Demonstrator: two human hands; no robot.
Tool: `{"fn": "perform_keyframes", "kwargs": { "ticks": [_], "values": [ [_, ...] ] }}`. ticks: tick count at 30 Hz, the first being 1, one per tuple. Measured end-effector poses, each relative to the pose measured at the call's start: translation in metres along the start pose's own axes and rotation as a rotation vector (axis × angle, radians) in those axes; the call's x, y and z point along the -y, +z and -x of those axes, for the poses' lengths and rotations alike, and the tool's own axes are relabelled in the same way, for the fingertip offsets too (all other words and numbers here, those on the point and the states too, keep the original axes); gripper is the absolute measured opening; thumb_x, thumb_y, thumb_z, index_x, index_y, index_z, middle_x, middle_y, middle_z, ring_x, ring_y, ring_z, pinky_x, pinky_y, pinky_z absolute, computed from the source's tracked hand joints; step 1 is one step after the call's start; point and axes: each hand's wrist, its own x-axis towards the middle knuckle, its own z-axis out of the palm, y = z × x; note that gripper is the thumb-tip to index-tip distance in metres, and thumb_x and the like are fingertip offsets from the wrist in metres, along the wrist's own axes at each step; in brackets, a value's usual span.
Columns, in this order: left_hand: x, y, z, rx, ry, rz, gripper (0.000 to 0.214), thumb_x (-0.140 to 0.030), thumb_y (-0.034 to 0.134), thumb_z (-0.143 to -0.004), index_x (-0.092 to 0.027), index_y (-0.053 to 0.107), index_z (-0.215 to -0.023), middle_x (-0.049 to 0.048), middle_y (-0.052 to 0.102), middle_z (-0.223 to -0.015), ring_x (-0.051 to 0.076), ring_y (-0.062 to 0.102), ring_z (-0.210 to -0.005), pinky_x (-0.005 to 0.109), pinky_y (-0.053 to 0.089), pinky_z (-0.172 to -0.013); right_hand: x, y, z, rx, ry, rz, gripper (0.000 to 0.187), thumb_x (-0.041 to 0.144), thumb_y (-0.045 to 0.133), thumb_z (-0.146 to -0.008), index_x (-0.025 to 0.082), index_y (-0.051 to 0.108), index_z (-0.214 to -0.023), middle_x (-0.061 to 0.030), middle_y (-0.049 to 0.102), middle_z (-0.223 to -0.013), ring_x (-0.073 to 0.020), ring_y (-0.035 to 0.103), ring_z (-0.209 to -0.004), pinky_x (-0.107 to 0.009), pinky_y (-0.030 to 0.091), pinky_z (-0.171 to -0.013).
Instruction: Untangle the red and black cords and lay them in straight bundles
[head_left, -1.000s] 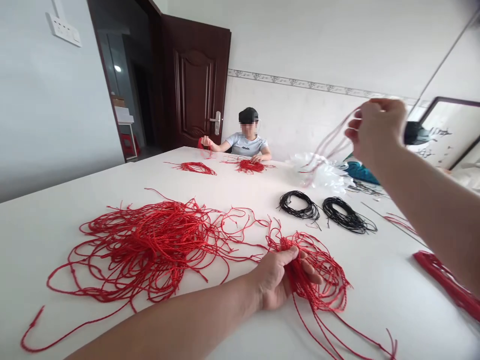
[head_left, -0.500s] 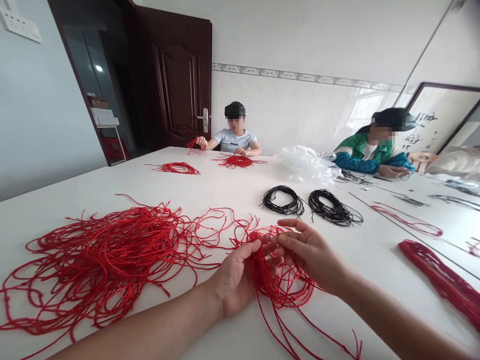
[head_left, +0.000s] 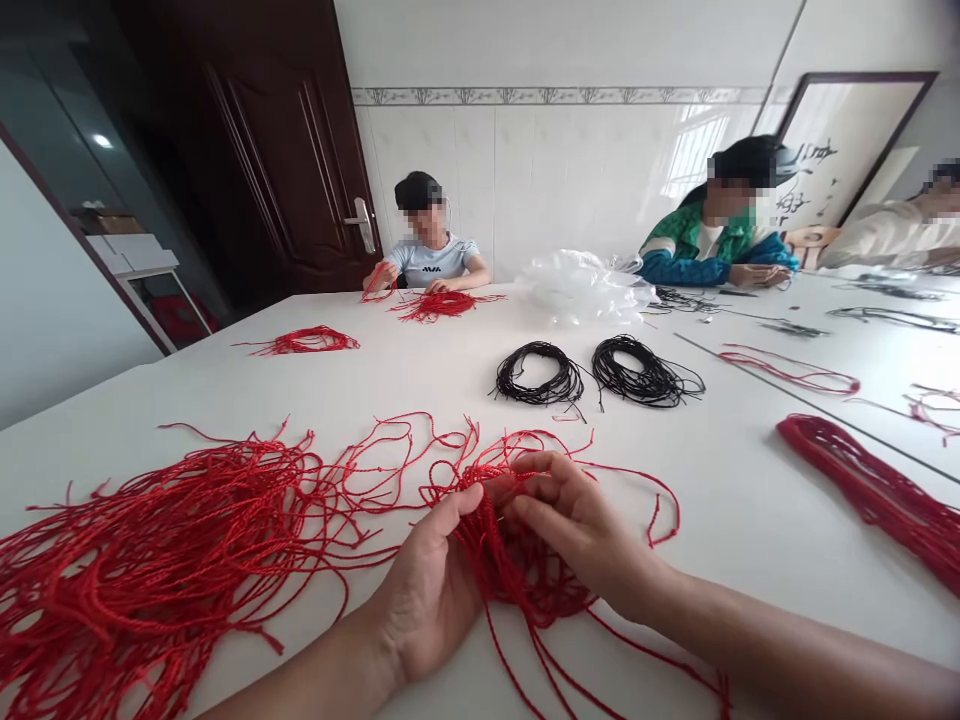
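A looped bundle of red braided cords point(head_left: 491, 560) is gripped in my left hand point(head_left: 439, 575), the thumb lying over its top. My right hand point(head_left: 577, 530) is at the bundle's right side, thumb and forefinger pinched together on red cord; its other fingers are curled and partly hidden. Loose cord ends trail from the bundle toward the near edge and out to the right. Left of my hands lies a large tangled pile of red cords point(head_left: 180, 540), with thin strands reaching toward the bundle.
Beyond my hands lie two black cord coils point(head_left: 538, 374) and a heap of clear plastic bags point(head_left: 581, 288). A red cord hank point(head_left: 870, 480) lies at right. Smaller red bundles point(head_left: 311, 340) are farther off. Several people point(head_left: 431, 240) sit around the white table point(head_left: 420, 375).
The view has turned right and tilted slightly. My right hand has closed in on the bundle, its fingers now pinched at the cords. The person opposite has lowered a raised hand with red cord.
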Motion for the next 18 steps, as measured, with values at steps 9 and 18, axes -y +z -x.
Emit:
{"fn": "perform_keyframes", "kwargs": {
  "ticks": [9, 18],
  "values": [
    [0.0002, 0.0029, -0.0002, -0.054, 0.027, -0.047, 0.027, -0.028, 0.054, -0.075, -0.021, 0.056, -0.101, 0.0044, 0.061, -0.099, 0.015, 0.058, -0.087, 0.029, 0.044, -0.080, 0.0010, 0.0001, 0.0013, 0.050, -0.007, 0.043, 0.024, 0.024, 0.048, -0.080, 0.021, 0.039, -0.102, 0.0010, 0.054, -0.075, -0.0081, 0.048, -0.058, -0.020, 0.039, -0.050],
    [0.0014, 0.0036, 0.0018, -0.005, 0.038, -0.098, 0.028, -0.030, 0.052, -0.077, -0.018, 0.057, -0.102, 0.0066, 0.062, -0.098, 0.017, 0.057, -0.090, 0.029, 0.044, -0.080, -0.0032, -0.0017, 0.0033, 0.084, -0.015, 0.107, 0.040, 0.021, 0.057, -0.074, 0.024, 0.037, -0.109, 0.0034, 0.051, -0.073, -0.0086, 0.046, -0.060, -0.021, 0.038, -0.053]
  ]
}}
